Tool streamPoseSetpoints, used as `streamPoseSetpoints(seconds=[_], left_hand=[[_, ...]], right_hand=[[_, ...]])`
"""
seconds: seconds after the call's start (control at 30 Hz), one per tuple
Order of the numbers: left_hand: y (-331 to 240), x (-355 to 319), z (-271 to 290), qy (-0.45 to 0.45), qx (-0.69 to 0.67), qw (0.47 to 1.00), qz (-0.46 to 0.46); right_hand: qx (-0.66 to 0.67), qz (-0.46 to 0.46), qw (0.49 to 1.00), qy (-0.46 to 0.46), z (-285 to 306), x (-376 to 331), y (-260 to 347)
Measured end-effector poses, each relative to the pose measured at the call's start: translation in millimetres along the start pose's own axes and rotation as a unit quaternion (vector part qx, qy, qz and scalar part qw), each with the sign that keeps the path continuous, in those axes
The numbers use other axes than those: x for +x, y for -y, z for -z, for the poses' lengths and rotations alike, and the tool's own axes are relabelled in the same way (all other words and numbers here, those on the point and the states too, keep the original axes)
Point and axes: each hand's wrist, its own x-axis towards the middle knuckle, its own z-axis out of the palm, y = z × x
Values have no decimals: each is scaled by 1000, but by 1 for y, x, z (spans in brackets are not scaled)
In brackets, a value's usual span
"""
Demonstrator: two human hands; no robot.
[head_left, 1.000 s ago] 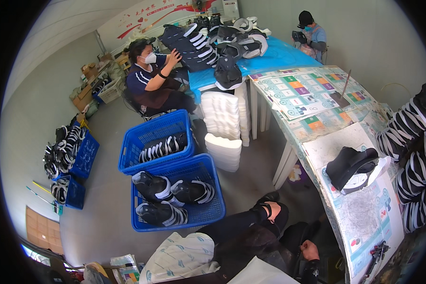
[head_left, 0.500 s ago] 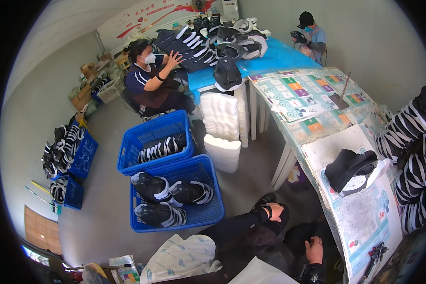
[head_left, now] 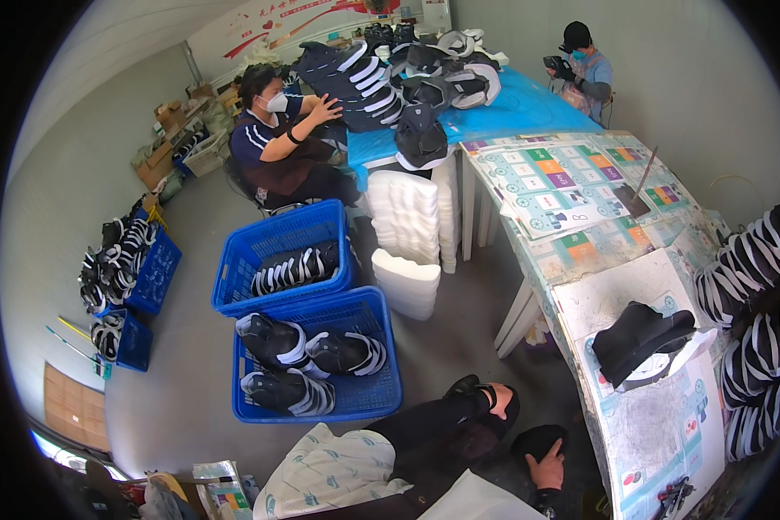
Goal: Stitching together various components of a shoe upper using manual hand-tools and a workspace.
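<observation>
Low in the head view, my left hand lies beside a dark shape near my knees. Its fingers are partly lost against the black. To its right, my right hand has its thumb and a finger spread apart. It lies against a rounded black shape, which I cannot make out as clothing or a shoe piece. On the worktable to my right, out of reach of both hands, sits a black shoe upper with a white part.
Blue crates with black-and-white shoe uppers stand on the floor at left. Stacked uppers line the far right. A co-worker touches a stack of uppers on the blue table. Another person stands behind it.
My right hand has moved left and slightly toward me, and the rounded black shape now shows beside it. The co-worker's stack stands more upright. The whole view has shifted slightly.
</observation>
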Motion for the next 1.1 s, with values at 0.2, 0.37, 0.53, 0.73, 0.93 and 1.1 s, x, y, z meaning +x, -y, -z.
streamPoseSetpoints(seconds=[0.2,0.37,0.53,0.73,0.93,1.1], left_hand=[[-12,-7,13,43,5,998,37],[-3,-7,2,-1,1,999,46],[4,-1,-6,-2,0,999,41],[2,0,-4,24,8,999,42],[5,-1,-6,18,-4,998,56],[9,-8,-8,-47,-20,998,26]], right_hand=[[-23,-14,1000,0,3,8,16],[-44,-19,999,-4,2,8,21],[-51,-29,998,-7,4,5,21],[-47,-35,998,1,6,3,21],[-75,-27,996,-30,-10,9,15],[-70,-19,997,-34,-6,10,16]])
